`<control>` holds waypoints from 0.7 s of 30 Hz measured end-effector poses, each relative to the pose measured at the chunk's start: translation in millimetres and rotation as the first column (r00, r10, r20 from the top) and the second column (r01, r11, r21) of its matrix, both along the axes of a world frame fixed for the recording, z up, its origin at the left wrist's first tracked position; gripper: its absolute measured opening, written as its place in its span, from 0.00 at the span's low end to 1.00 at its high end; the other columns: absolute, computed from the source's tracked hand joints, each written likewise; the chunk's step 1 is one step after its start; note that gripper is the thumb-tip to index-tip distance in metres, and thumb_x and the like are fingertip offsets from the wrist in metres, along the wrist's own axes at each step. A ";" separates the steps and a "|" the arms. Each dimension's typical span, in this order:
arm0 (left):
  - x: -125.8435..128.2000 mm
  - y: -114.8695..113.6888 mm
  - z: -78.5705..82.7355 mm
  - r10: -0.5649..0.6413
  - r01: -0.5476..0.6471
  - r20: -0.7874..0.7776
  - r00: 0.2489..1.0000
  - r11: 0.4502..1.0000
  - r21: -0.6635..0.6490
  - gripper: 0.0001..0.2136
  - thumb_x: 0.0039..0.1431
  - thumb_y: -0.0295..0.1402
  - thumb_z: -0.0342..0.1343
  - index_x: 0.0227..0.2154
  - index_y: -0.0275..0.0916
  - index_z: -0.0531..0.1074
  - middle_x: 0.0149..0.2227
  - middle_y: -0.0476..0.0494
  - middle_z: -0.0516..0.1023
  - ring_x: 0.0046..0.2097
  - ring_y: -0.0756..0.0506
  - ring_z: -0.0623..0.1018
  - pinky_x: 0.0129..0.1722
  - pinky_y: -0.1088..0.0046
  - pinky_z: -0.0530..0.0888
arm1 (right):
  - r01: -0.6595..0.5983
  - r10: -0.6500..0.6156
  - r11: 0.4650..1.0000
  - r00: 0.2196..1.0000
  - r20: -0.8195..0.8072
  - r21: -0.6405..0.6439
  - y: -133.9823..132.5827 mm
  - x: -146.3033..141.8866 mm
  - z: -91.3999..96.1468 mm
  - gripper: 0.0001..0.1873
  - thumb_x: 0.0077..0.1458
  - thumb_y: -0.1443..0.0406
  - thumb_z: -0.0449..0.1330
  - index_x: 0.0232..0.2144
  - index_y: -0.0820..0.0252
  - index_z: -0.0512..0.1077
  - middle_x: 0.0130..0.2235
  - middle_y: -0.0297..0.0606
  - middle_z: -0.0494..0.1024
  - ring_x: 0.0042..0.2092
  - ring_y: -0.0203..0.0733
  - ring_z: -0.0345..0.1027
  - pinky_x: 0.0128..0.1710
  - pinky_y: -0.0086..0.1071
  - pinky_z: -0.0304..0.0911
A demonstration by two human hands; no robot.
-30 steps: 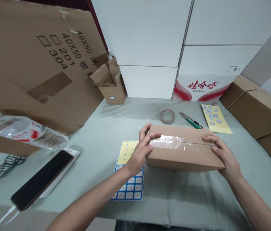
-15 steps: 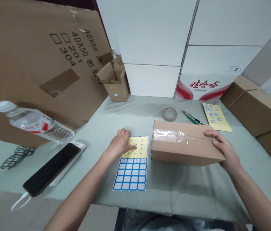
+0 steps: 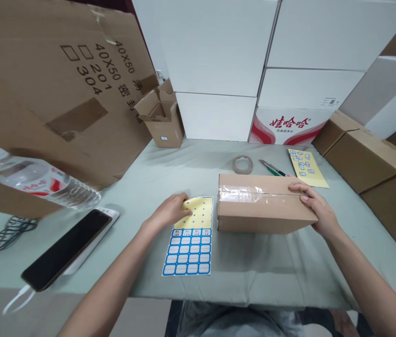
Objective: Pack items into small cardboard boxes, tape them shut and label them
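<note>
A sheet of blue-bordered sticker labels [image 3: 187, 255] lies on the cloth, its upper part bare yellow backing. My left hand [image 3: 172, 208] pinches the sheet's upper left edge, thumb on top, and the paper there bends up slightly. To the right is a closed cardboard box [image 3: 254, 206] with clear tape along its top seam. My right hand [image 3: 313, 206] grips the box's right end, fingers on the top and the palm against its side. The row of labels just under the yellow part carries handwriting.
A tape roll [image 3: 242, 164], a utility knife [image 3: 271, 168] and a yellow sheet with used stickers [image 3: 308, 168] lie behind the box. At left are a water bottle [image 3: 40, 180], a phone [image 3: 66, 248] and a cable [image 3: 10, 231]. A small open carton [image 3: 165, 131] and white boxes [image 3: 215, 117] stand behind.
My left hand has closed on the sheet's edge, which now lifts a little. The whole view has shifted slightly. My right hand stays on the box.
</note>
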State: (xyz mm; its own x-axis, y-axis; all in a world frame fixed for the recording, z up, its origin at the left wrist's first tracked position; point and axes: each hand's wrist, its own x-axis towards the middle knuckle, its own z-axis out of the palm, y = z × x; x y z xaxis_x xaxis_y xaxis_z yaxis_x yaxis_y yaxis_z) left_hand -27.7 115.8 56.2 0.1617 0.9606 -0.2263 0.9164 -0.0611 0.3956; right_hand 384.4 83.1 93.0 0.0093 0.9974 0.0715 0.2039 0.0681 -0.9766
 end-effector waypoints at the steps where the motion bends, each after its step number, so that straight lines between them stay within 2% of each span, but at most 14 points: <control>1: -1.8 -0.2 -0.2 0.010 -0.010 0.020 1.000 1.000 -0.011 0.12 0.47 0.38 0.55 0.35 0.40 0.70 0.38 0.40 0.77 0.43 0.37 0.75 0.39 0.65 0.68 | 0.005 -0.005 1.000 1.000 -0.009 0.000 -0.3 -0.3 -0.2 0.14 0.50 0.55 0.59 0.38 0.49 0.75 0.65 0.34 0.63 0.68 0.54 0.50 0.63 0.46 0.47; 4: -6.7 0.5 0.3 0.035 -0.032 0.093 0.995 0.999 -0.034 0.12 0.48 0.37 0.52 0.36 0.40 0.70 0.38 0.41 0.78 0.42 0.39 0.77 0.39 0.66 0.69 | 0.005 -0.005 1.000 1.000 -0.013 -0.001 -0.7 -0.5 -0.9 0.14 0.49 0.54 0.59 0.38 0.49 0.75 0.65 0.34 0.63 0.68 0.54 0.49 0.63 0.46 0.47; 10: -15.3 1.7 -1.0 0.075 -0.064 0.275 0.958 0.997 -0.048 0.20 0.50 0.39 0.51 0.45 0.37 0.69 0.41 0.43 0.80 0.40 0.43 0.79 0.37 0.68 0.73 | 0.002 -0.002 1.000 1.000 0.007 0.003 -0.6 1.7 -2.5 0.14 0.51 0.55 0.58 0.39 0.48 0.75 0.65 0.31 0.63 0.68 0.54 0.50 0.63 0.47 0.48; 13: -19.2 0.0 -5.8 0.079 -0.074 0.309 0.948 0.997 -0.027 0.18 0.49 0.39 0.52 0.43 0.37 0.71 0.38 0.44 0.80 0.37 0.43 0.79 0.36 0.67 0.75 | 0.001 -0.002 1.000 1.000 0.015 0.017 -0.1 2.7 -4.6 0.14 0.51 0.54 0.57 0.40 0.49 0.74 0.65 0.33 0.63 0.68 0.54 0.50 0.64 0.48 0.48; 15: -18.1 -3.7 -6.1 0.091 -0.111 0.300 0.949 0.992 0.051 0.19 0.49 0.37 0.53 0.44 0.37 0.71 0.39 0.41 0.80 0.41 0.40 0.79 0.42 0.61 0.75 | 0.004 -0.004 0.999 1.000 0.006 0.032 0.3 2.5 -6.6 0.14 0.51 0.54 0.58 0.40 0.49 0.75 0.64 0.34 0.64 0.67 0.55 0.50 0.64 0.48 0.47; 17: -10.3 -11.5 0.4 0.105 -0.167 0.293 0.950 0.967 0.195 0.21 0.50 0.36 0.54 0.48 0.36 0.70 0.48 0.35 0.76 0.52 0.35 0.74 0.53 0.52 0.70 | 0.006 -0.005 0.999 1.000 -0.009 0.051 -0.5 1.3 -8.4 0.14 0.51 0.54 0.58 0.39 0.50 0.75 0.64 0.35 0.65 0.67 0.56 0.51 0.65 0.49 0.46; 19: 5.6 -24.4 14.8 0.086 -0.198 0.307 0.948 0.913 0.357 0.19 0.55 0.37 0.53 0.50 0.37 0.68 0.55 0.32 0.70 0.60 0.33 0.66 0.61 0.48 0.61 | 0.001 -0.001 0.997 1.000 -0.003 0.077 -3.4 -1.0 -9.5 0.15 0.52 0.53 0.59 0.39 0.51 0.75 0.64 0.36 0.65 0.67 0.57 0.52 0.65 0.50 0.45; 21: 28.1 -41.5 34.2 -0.041 -0.147 0.326 0.945 0.835 0.531 0.14 0.61 0.34 0.49 0.49 0.41 0.69 0.55 0.37 0.70 0.62 0.38 0.65 0.64 0.51 0.60 | -0.011 0.009 0.994 1.000 0.024 0.111 -8.0 -3.9 -9.4 0.15 0.53 0.52 0.59 0.39 0.51 0.75 0.64 0.36 0.64 0.67 0.57 0.51 0.65 0.50 0.44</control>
State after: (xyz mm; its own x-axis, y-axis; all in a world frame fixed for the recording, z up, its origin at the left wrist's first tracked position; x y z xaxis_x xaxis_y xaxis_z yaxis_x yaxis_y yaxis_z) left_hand 0.4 74.3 90.4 0.0776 0.9195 0.3853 0.7584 -0.3053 0.5758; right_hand 380.5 75.1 83.6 -0.0034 0.9833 0.1819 0.2256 0.1780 -0.9578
